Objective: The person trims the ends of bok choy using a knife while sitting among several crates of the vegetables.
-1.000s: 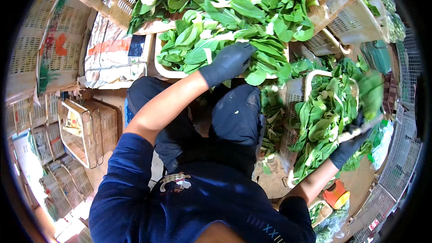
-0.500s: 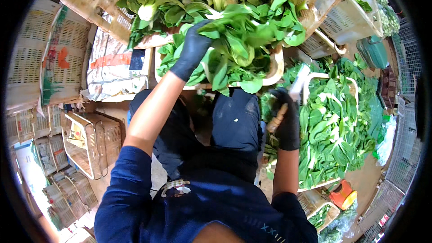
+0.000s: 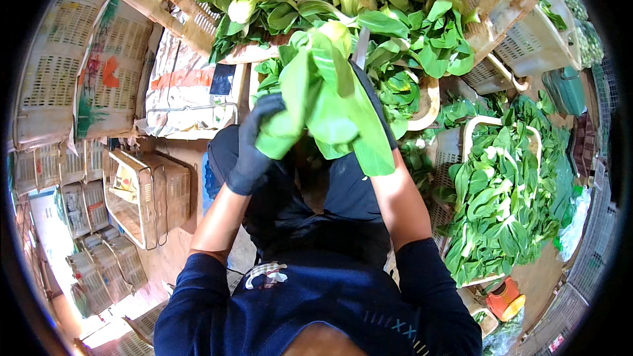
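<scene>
A head of bok choy (image 3: 310, 86) is raised above my knees, root end away from me and leaves hanging toward me. My left hand (image 3: 254, 142), in a black glove, is closed around its leaves on the left. Behind the leaves on the right is my black-gloved right hand (image 3: 374, 102), its fingers mostly hidden. A knife (image 3: 361, 47) shows its blade beyond that hand, close to the root end; its handle is covered. Under the raised head, a smaller crate (image 3: 430, 102) holds more bok choy.
A large tilted crate (image 3: 148, 0) full of bok choy stands at the far side. To the right, another crate (image 3: 469, 137) is heaped with leaves. Empty-looking crates (image 3: 175, 188) and stacked crates (image 3: 59, 72) stand left. An orange-and-yellow object (image 3: 506, 300) lies at lower right.
My left hand has lifted a bok choy from the smaller crate toward me. My right hand has swung the knife from the right side up to the bok choy. The view has shifted slightly.
</scene>
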### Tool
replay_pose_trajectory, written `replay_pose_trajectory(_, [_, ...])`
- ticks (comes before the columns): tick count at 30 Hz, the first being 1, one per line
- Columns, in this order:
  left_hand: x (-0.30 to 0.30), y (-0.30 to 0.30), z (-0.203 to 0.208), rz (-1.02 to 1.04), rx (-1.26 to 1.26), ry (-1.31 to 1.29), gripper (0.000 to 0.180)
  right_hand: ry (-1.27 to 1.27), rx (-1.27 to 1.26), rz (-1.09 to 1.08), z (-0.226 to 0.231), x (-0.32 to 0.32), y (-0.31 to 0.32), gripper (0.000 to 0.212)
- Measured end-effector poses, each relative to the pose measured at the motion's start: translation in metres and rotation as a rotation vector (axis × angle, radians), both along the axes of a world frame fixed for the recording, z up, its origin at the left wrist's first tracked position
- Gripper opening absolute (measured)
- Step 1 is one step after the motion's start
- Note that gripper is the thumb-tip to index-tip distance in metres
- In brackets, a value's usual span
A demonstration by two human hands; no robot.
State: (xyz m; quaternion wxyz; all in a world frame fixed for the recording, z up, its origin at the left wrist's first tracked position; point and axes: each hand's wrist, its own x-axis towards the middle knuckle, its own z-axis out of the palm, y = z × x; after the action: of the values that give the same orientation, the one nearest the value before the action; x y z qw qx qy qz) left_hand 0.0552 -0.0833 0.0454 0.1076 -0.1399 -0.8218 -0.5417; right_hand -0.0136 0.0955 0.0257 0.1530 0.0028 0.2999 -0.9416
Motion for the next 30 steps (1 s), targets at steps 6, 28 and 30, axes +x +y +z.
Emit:
replay_pose_trajectory(6, [-0.002, -0.087, 0.013, -0.11, 0.581, -0.378, 0.048, 0.137, 0.111, -0.055, -0.028, -0.014, 0.009, 0.062])
replay_pose_trajectory(28, [-0.034, 0.003, -0.002, -0.033, 0.104, -0.42, 0.078, 1.202, 1.723, -0.046, 0.014, 0.007, 0.042, 0.03])
replay_pose_trajectory(30, [-0.034, 0.005, -0.002, -0.028, 0.04, -0.409, 0.079, 1.214, 1.72, -0.027, 0.011, 0.003, 0.042, 0.026])
